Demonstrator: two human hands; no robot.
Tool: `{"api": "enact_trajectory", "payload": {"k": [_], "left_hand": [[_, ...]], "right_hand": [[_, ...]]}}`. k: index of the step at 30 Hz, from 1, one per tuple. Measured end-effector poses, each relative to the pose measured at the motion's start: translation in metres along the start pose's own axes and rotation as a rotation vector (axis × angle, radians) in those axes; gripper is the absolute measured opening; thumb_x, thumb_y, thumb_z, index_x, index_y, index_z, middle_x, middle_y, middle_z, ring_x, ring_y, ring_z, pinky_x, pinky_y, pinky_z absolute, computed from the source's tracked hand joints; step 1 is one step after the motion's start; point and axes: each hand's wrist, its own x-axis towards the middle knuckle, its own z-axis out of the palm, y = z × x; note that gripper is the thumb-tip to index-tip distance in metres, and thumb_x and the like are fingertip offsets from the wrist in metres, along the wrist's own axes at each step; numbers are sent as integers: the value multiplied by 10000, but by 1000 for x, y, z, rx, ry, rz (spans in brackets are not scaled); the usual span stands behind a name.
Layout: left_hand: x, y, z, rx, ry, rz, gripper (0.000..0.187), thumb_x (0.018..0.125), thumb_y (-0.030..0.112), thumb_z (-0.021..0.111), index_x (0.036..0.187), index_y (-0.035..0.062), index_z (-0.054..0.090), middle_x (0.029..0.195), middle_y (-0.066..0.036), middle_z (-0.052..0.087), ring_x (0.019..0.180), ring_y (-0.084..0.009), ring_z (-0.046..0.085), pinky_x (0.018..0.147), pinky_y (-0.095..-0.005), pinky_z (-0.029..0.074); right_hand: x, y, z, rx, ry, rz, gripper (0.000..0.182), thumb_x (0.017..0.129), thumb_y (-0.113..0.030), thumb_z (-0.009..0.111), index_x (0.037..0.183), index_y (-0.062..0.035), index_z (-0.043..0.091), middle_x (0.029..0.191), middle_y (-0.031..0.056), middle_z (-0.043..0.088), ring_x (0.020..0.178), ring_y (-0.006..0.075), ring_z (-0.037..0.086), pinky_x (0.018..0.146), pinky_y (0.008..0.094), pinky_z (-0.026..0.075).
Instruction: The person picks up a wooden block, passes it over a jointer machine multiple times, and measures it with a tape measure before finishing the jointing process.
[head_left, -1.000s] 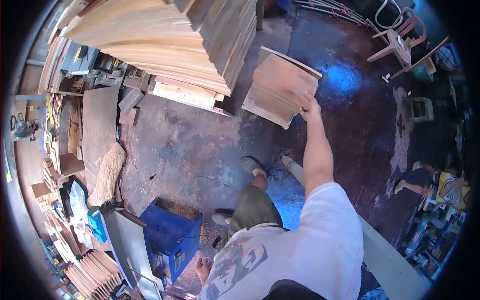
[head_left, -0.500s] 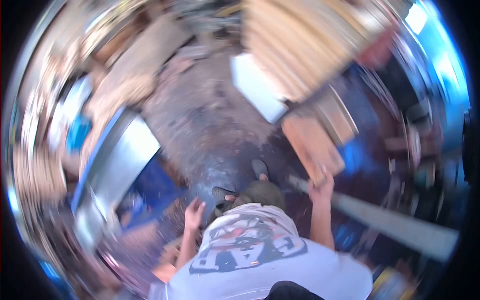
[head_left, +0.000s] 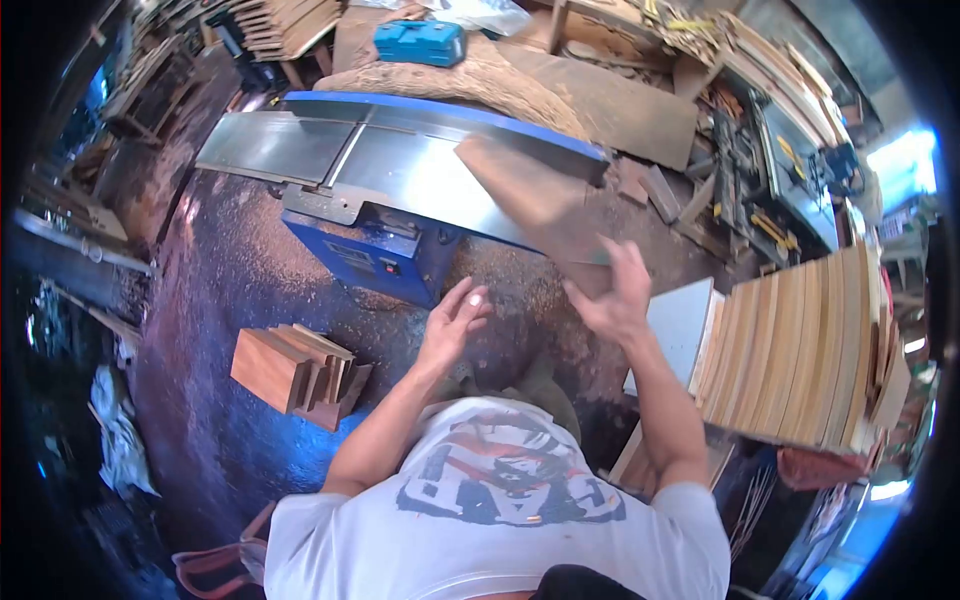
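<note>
My right hand grips the near end of a wooden board, thumb on one side and fingers on the other. The board is tilted, smeared by motion, and its far end overlaps the metal bed of a blue jointer in this view. My left hand is raised in front of my body, holding nothing, its fingers apart. It is nearest to the jointer's blue base, which has a switch on its front.
A small stack of wood blocks stands on the floor at left. Many upright boards are packed at right beside a white panel. Behind the jointer lie a wood slab and a teal case. Shavings litter the floor.
My view has swung round, bringing the jointer in front of me. My right hand has carried the board from beside the upright stack up to the jointer. My left hand has risen.
</note>
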Motion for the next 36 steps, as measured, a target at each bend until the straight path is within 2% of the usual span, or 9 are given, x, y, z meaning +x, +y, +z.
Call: {"api": "enact_trajectory", "payload": {"k": [5,12,16,21,25,28,31,34,36], "left_hand": [[5,-1,-24,111,285,204,683,1051,239,685,1596,-54,396,1545,-219,559,1340,-291,618,1088,-388,516],[29,-53,-2,285,672,174,684,991,233,749,1549,-57,479,1511,-220,594,1356,-298,605,1084,-409,530],[82,-49,57,637,559,166,789,934,314,768,1533,-98,463,1521,-304,550,1383,-381,585,1096,-417,515],[160,-69,91,692,452,139,928,899,279,766,1639,-42,307,1538,-348,517,1337,-351,617,1094,-398,497],[180,-49,114,467,452,80,1027,813,262,738,1593,-186,242,1427,-444,521,931,-342,692,932,-412,533],[182,-45,102,451,489,100,948,833,254,732,1574,-169,319,1441,-400,539,1060,-386,688,999,-426,524],[195,-30,85,782,790,347,774,867,237,727,1491,-143,475,1408,-349,591,1203,-442,640,1093,-459,486],[213,4,72,704,920,526,563,942,230,718,1398,-80,605,1499,-279,571,1377,-439,551,1175,-477,431],[245,20,49,837,850,640,529,989,261,669,1397,-70,607,1488,-292,568,1403,-457,522,1200,-507,396]], "right_hand": [[131,90,86,-264,-231,-770,681,693,-145,805,1353,-124,638,1414,52,659,1004,285,609,863,392,514],[149,217,134,-396,-333,-734,558,833,-87,680,1378,-207,659,1488,90,601,1153,293,572,1005,464,453],[137,209,134,-427,-324,-389,587,836,-52,663,1414,-154,637,1556,158,512,1287,372,514,1135,585,380],[96,203,158,223,-498,-561,442,810,-133,735,1247,-68,717,1415,179,604,1350,415,518,1164,606,391],[142,206,200,252,-508,-569,426,877,-179,699,1282,-49,694,1412,190,600,1337,411,530,1153,577,406],[159,193,215,233,-505,-640,427,897,-205,691,1290,-37,685,1437,209,583,1344,420,519,1148,553,405],[171,182,231,196,-534,-674,447,913,-229,675,1313,-28,668,1457,222,561,1367,421,499,1152,551,397],[186,178,244,202,-612,-716,531,919,-266,666,1381,-8,616,1461,232,542,1397,449,468,1195,573,356],[193,177,256,184,-655,-743,606,929,-287,662,1446,8,549,1483,252,516,1439,474,420,1223,586,317]]}}
